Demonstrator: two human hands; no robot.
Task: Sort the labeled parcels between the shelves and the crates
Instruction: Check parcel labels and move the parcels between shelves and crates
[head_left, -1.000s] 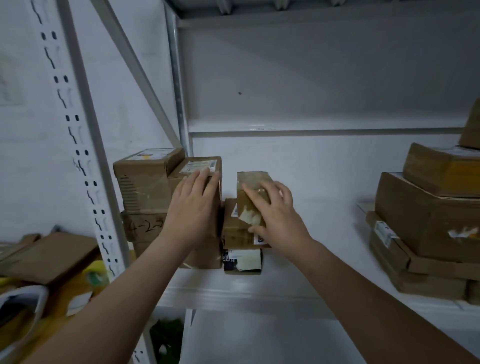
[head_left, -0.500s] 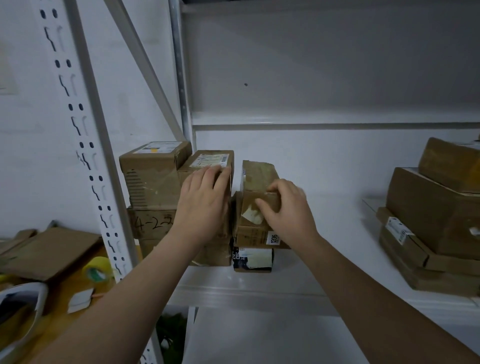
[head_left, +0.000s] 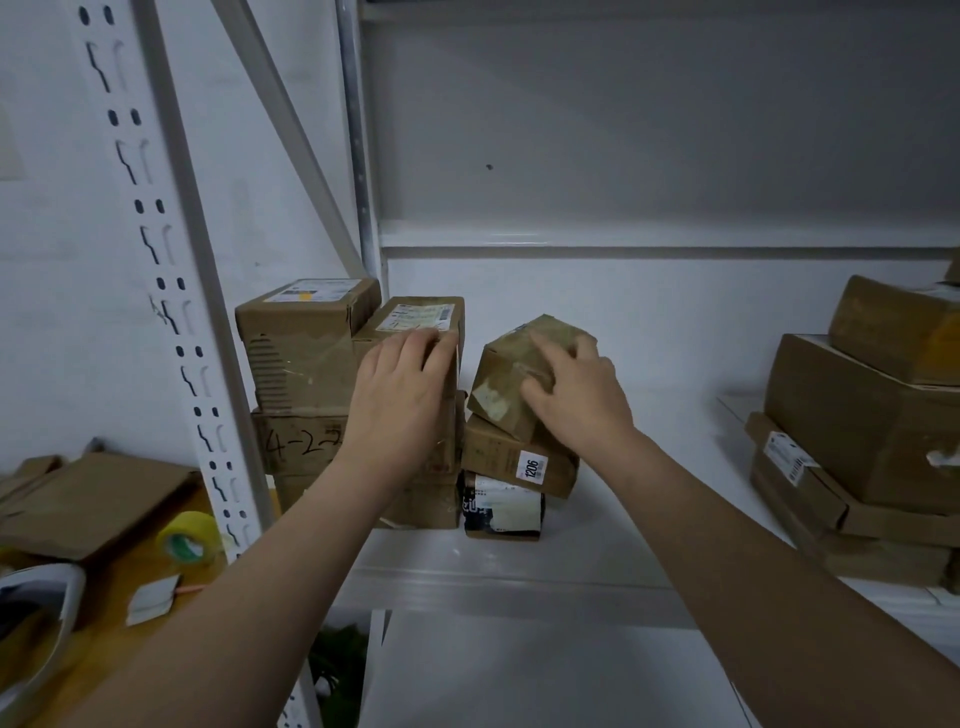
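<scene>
A small taped cardboard parcel (head_left: 511, 364) sits tilted on top of a box tagged 1206 (head_left: 511, 460), which rests on a dark-printed box (head_left: 501, 506). My right hand (head_left: 574, 392) grips the tilted parcel from its right side, fingers curled over its top edge. My left hand (head_left: 402, 395) lies flat with straight fingers against the front of a labeled box (head_left: 415, 319) in the stack at the shelf's left end. A taller box (head_left: 298, 345) and one marked 4-22 (head_left: 296, 441) stand beside it.
The white shelf (head_left: 649, 493) has bare surface between the two stacks. Larger stacked boxes (head_left: 857, 441) fill its right side. A perforated upright post (head_left: 171, 291) stands left. Beyond it lie flat cardboard (head_left: 88, 504), a yellow tape roll (head_left: 189, 538) and paper scraps.
My right hand has tipped the small parcel from upright to a slant toward the right. The view has shifted closer. My left hand stays on the labeled box.
</scene>
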